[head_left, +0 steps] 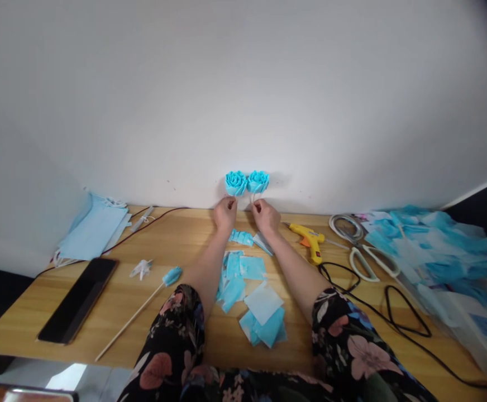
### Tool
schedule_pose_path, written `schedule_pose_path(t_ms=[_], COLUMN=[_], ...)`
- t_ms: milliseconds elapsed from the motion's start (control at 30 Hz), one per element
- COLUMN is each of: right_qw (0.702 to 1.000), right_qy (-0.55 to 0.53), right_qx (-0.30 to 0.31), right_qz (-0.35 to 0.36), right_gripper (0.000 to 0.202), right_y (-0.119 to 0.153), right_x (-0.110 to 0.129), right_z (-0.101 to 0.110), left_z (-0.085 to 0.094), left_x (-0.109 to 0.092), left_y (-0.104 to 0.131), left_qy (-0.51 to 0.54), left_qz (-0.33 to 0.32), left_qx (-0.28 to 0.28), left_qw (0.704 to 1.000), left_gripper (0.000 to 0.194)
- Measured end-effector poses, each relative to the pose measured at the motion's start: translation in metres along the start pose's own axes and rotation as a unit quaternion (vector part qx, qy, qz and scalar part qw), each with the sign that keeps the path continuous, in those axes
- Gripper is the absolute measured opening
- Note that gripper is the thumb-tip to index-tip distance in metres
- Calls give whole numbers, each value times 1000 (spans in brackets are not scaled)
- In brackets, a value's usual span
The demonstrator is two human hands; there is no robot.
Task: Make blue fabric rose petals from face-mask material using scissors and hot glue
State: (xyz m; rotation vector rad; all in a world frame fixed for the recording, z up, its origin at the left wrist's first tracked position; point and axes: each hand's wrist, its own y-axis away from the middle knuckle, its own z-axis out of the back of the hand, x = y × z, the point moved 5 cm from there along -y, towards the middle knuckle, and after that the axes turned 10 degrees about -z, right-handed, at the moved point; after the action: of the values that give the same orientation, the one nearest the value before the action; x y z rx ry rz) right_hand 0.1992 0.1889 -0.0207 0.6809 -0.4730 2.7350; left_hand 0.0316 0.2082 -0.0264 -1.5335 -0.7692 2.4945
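Two blue fabric flowers stand side by side against the wall at the table's back edge. My left hand (225,213) pinches the thin stem of the left flower (235,183), just under its bloom. The stem of the right flower (258,181) is pinched in my right hand (266,215). Most of both stems is hidden behind my hands. Between my forearms lie a gathered blue strip (242,238), several blue pieces (234,268) and a pile of cut squares (264,312). A stick with a small blue bud (172,276) rests left of my left forearm.
At right are a yellow glue gun (310,239) with a black cord (377,304), white-handled scissors (364,265), a wire coil (346,228) and a heap of blue fabric (431,240). At left lie face masks (95,226), a phone (78,300) and white scraps (142,269).
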Motion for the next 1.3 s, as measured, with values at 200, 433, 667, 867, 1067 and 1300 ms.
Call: schedule_pose_path(t_ms=[200,433,667,867,1067,1300], right_qw=[1000,1000,999,998,999,999], right_qy=[-7,-19,-37,-42,-33,-28], right_qx=[6,6,-15,-19,-16,-13], right_qz=[-9,0,19,34,30,28], right_gripper=[25,32,39,42,41,41], right_y=[1,1,3,4,5,6], right_x=[1,0,-1,3,4,5], right_z=[3,4,8,13,14,15], left_z=[-1,0,8,22,36,31], left_x=[1,0,-8,-18,-29,-44], left_y=[1,2,1,-1,-4,-2], left_qy=[1,8,28,88,142,122], left_qz=[5,4,-11,-31,-103,-162], left_qx=[-5,-21,-49,-112,-171,-122], left_qw=[1000,1000,998,989,969,971], left_gripper=[15,13,15,28,49,56])
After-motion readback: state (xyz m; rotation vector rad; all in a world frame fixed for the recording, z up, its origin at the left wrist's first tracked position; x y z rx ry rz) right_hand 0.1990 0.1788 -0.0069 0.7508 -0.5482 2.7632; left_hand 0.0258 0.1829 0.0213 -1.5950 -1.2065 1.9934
